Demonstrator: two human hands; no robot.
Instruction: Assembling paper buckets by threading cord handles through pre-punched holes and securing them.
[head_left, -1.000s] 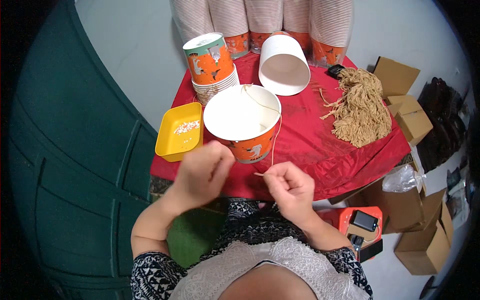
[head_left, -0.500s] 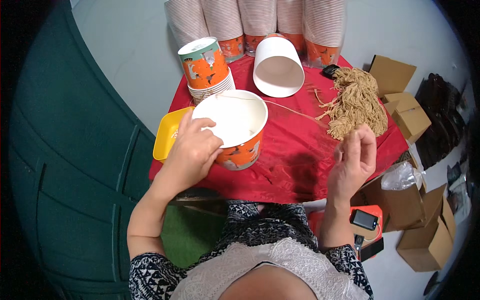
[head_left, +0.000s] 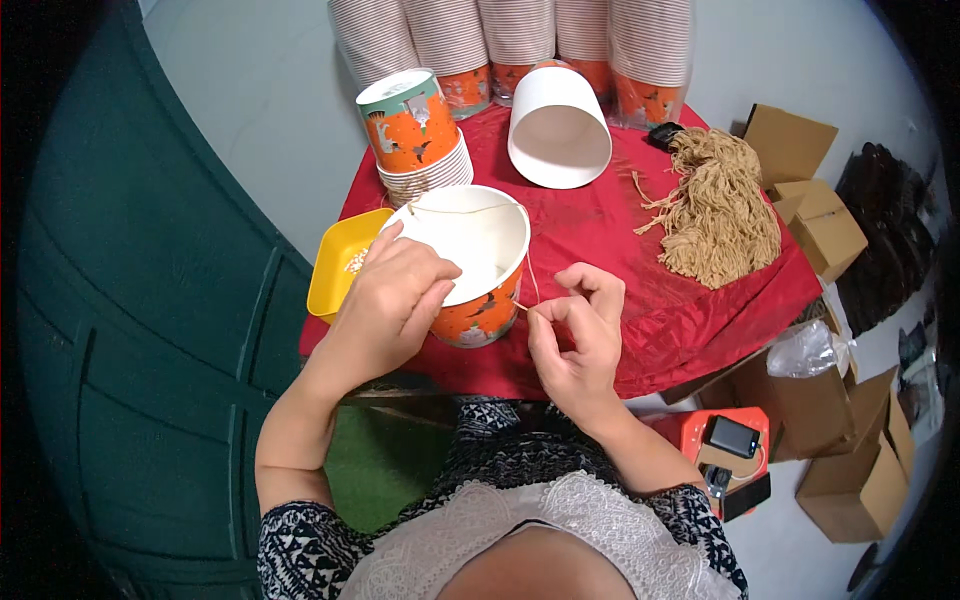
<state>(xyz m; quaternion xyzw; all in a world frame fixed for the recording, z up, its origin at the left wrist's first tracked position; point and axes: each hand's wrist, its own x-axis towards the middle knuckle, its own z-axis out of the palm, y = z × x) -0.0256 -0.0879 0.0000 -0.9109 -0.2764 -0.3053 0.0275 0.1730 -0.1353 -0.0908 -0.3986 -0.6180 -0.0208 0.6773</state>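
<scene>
A paper bucket with a white inside and an orange printed outside stands on the near part of the table, its mouth tipped slightly toward me. My left hand is closed on its left rim; some of the fingers are hidden. Across the mouth runs a thin tan cord, which then hangs over the right rim. Beside the bucket's right wall, my right hand pinches the cord's end between thumb and forefinger, its tip touching or very near the wall. A yellow tray with small white pieces lies left of my left hand.
Left behind the bucket rises a stack of buckets, the top one upside down. Another bucket lies on its side. Tan cords form a heap at right. Tall wrapped stacks line the back; cardboard boxes stand beside the table.
My right hand has come left and down from beside the cord heap to the bucket's right wall. The cord, stretched rightward before, now droops over the rim. The bucket has shifted slightly.
</scene>
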